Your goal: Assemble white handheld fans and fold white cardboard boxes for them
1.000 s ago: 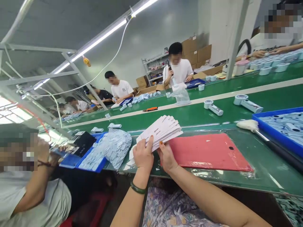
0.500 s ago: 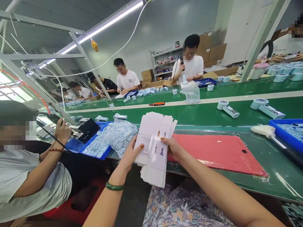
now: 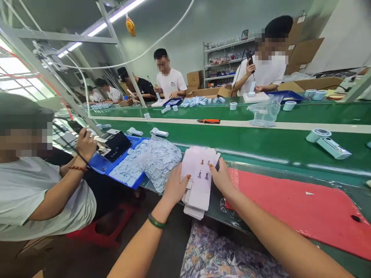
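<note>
Head view. Left hand (image 3: 175,186) clamps the left edge of the carton stack (image 3: 199,181), thumb lying across the top sheet, fingers tucked beneath. Right hand (image 3: 222,177) grips the stack's upper right edge, fingers curled over it. Both hands are closed on the stack; nothing else held. The stack is flat white card blanks, slightly fanned, with small printed marks on the top one. It sits at the near edge of the bench (image 3: 333,173), its lower ends hanging past that edge over the person's lap. Green bracelet (image 3: 155,221) on the left wrist.

Just right of the stack, a red mat (image 3: 290,204) lies flat along the bench's near edge. Just left, a heap of pale blue parts (image 3: 158,158) spills from a blue tray (image 3: 101,166) at the bench's left end. A black device (image 3: 113,143) rests in the tray's far part. A co-worker's hand (image 3: 86,142) is beside that device, holding something thin and dark; rod or cable, cannot tell.

Farther out, on the green belt (image 3: 246,141): a pale blue handheld unit (image 3: 333,148) toward the right edge, an orange-handled tool (image 3: 208,121) and a clear plastic bag (image 3: 265,112) on the far side. More people work along the far side.
</note>
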`<action>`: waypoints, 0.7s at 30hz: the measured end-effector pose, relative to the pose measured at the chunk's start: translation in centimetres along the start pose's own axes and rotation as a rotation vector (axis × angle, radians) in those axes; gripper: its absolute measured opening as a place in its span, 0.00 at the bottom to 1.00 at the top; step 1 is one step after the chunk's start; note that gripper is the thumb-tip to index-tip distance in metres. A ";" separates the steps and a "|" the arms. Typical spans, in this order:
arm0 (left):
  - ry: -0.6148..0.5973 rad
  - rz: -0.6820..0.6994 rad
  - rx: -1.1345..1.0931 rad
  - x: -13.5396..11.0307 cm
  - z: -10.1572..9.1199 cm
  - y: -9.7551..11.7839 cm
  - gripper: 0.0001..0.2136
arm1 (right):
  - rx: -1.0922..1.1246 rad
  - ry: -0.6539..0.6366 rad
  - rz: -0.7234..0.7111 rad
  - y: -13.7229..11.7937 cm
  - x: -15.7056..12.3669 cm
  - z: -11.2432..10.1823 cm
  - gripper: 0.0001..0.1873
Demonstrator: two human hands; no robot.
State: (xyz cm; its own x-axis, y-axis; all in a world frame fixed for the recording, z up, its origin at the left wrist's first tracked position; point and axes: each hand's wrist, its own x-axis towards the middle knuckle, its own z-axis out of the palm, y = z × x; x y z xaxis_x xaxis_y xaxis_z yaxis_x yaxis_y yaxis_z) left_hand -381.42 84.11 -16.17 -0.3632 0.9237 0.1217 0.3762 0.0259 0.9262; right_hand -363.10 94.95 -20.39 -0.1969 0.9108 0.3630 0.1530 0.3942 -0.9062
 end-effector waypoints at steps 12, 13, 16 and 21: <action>0.053 0.283 0.362 -3.1 -0.1 -4.5 0.25 | 0.065 0.042 0.427 -1.5 -4.0 -0.9 0.16; 0.039 0.277 0.348 -3.4 -0.1 -4.3 0.24 | 0.098 0.049 0.452 -1.7 -3.9 -0.8 0.16; -0.017 0.230 0.265 -4.1 -0.8 -3.7 0.24 | 0.215 0.016 0.495 -2.7 -4.1 -0.7 0.15; 0.046 0.164 0.115 -3.4 -2.3 -0.5 0.33 | 0.374 -0.066 0.339 -5.4 -7.8 0.3 0.21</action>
State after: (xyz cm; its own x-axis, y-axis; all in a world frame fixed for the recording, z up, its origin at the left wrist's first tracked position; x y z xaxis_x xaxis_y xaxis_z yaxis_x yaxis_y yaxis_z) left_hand -382.31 80.13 -16.23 -0.3269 0.9008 0.2859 0.5272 -0.0773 0.8462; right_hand -362.68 85.66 -18.41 -0.2591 0.9654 0.0312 -0.1354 -0.0044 -0.9908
